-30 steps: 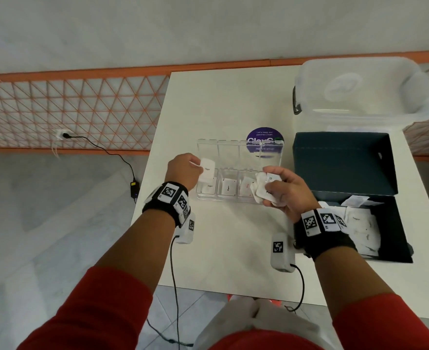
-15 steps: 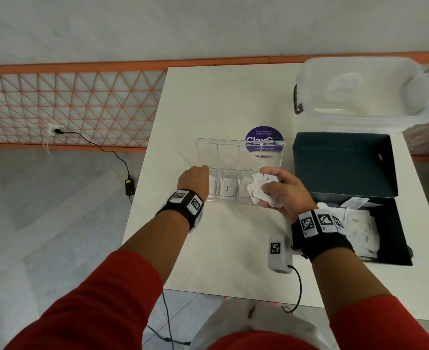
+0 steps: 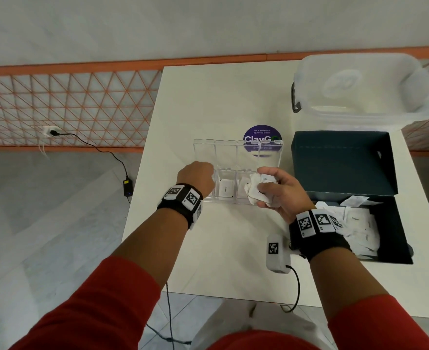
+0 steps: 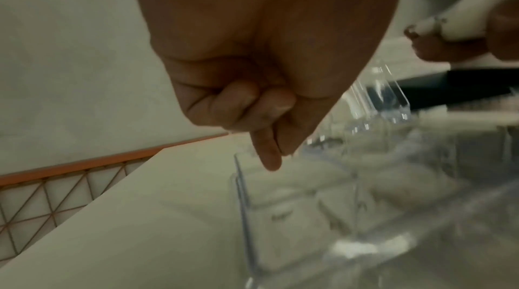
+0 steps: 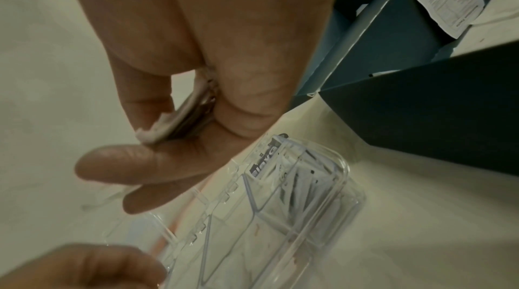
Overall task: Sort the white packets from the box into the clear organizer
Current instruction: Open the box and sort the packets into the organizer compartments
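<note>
The clear organizer (image 3: 223, 154) lies mid-table with its lid open. My left hand (image 3: 197, 176) hangs over its leftmost compartment. In the left wrist view the left hand (image 4: 269, 154) has curled fingers, thumb and forefinger pointing down together, with no packet seen between them. A white packet (image 4: 280, 211) lies blurred in the compartment below. Another packet (image 3: 225, 189) lies in the second compartment. My right hand (image 3: 281, 193) grips a bunch of white packets (image 3: 259, 192) over the organizer's right end, and the bunch (image 5: 168, 125) is pinched under its thumb. More packets (image 3: 355, 221) fill the dark box (image 3: 342, 162) to the right.
A lidded clear storage bin (image 3: 365, 89) stands at the back right, behind the box. A purple round sticker (image 3: 261, 135) is on the table behind the organizer. A white device (image 3: 276, 251) with a cable hangs below my right wrist. The table's left edge (image 3: 142, 173) is near my left hand.
My left hand came down with its packet from above the organizer into the leftmost compartment, and the packet no longer shows in its fingers. The right hand has barely moved.
</note>
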A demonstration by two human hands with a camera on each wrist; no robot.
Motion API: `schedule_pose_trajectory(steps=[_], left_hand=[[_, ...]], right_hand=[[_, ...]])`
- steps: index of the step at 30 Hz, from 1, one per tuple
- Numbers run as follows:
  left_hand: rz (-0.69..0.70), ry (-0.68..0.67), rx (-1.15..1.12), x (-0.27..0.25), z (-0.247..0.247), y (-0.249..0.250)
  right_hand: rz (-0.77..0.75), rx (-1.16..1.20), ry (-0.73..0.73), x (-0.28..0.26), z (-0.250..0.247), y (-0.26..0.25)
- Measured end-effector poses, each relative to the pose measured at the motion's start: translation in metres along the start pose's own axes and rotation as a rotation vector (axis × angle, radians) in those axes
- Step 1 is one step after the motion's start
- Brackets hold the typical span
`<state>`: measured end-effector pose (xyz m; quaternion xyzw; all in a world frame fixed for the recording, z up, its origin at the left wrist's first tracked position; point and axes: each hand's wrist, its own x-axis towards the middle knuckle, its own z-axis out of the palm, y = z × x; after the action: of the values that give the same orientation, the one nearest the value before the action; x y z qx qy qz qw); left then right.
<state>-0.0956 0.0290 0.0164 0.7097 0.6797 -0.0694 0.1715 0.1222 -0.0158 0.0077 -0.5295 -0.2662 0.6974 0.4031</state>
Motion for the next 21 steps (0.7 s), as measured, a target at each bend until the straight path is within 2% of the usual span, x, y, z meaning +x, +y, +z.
schedule_pose_trajectory(steps=[3,5,7,9,11,17,21], left_hand=[[0.1,0.161,-0.359,-0.007,-0.014,0.015],[0.169,0.14,-0.63,-0.017,-0.023,0.028],[0.205,0.032,-0.756,-0.025,-0.026,0.039],[0.254,-0.05,-0.734,-0.03,-0.024,0.048],[0.287,-0.061,-0.702,-0.031,-0.02,0.053],[0.173,-0.028,-0.874,-0.028,-0.016,0.051],[0.117,0.025,-0.87,-0.027,-0.018,0.053]], right_hand=[[-0.01,0.015,0.009,0.001,0.002,0.001],[-0.022,0.026,0.009,0.001,0.004,0.001],[-0.034,0.019,-0.002,0.0,0.004,0.001],[-0.05,-0.002,-0.019,-0.002,0.003,0.0],[-0.064,0.001,-0.021,-0.004,0.003,-0.001],[-0.05,0.005,0.025,-0.008,-0.001,-0.003],[-0.052,-0.011,0.05,-0.012,-0.005,-0.002]])
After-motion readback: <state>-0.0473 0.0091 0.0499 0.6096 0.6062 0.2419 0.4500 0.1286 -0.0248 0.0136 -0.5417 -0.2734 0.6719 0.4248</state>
